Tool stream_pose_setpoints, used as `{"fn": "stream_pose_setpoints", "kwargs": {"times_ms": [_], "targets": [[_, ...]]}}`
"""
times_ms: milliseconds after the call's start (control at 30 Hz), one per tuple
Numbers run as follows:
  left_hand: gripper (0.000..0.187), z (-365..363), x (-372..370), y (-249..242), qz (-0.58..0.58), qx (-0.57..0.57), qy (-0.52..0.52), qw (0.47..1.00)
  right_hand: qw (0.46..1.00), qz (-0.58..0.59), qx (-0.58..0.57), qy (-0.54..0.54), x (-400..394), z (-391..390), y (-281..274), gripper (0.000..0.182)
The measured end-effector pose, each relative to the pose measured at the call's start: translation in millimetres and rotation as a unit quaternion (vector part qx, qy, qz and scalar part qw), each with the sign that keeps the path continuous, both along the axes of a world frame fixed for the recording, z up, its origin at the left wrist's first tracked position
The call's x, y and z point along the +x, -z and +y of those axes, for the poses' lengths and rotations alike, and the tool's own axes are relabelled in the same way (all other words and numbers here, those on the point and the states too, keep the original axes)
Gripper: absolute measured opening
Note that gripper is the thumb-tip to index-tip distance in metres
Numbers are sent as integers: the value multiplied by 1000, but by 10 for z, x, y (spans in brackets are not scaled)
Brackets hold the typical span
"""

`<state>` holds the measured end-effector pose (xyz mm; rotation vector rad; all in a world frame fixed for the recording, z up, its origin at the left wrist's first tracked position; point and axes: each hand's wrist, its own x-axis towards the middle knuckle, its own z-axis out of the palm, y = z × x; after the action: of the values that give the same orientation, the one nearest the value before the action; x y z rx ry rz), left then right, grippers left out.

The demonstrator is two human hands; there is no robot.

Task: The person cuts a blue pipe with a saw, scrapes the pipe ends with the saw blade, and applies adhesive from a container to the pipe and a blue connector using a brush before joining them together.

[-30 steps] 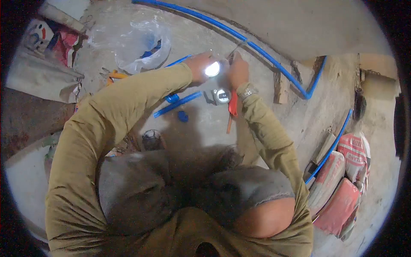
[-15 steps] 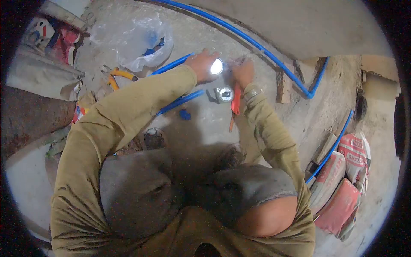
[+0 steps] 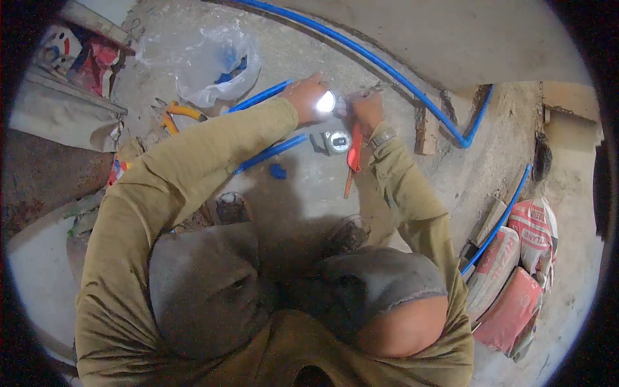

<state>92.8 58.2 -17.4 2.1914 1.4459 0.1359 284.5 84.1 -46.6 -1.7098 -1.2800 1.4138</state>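
Note:
My left hand is closed around a small round object whose face glares bright white. Beside it, my right hand is closed, and what its fingers pinch is too small to make out. A red-orange tool extends below my right hand; whether the hand touches it is unclear. Between my forearms, a grey device with a round face lies on the floor. Lengths of blue pipe pass under my left forearm, and a small blue piece lies below them.
A clear plastic bag with blue pieces and yellow-handled pliers lie at the upper left. Long blue pipe runs along the wall base. Wood block stands right; cement bags and another blue pipe are farther right.
My right hand has shifted slightly, with its fingers nearer my left hand. My left hand stays almost in place around the bright object.

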Motion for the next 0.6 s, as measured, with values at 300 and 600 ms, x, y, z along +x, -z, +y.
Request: {"fn": "stream_pose_setpoints", "kwargs": {"times_ms": [300,600], "targets": [[65,23,-69,19,-21,31,43,998,908,-286,273,-140,-84,-128,-124,32],[74,-18,-26,-2,1,1,24,1000,961,-161,203,-98,-25,-108,-127,15]]}}
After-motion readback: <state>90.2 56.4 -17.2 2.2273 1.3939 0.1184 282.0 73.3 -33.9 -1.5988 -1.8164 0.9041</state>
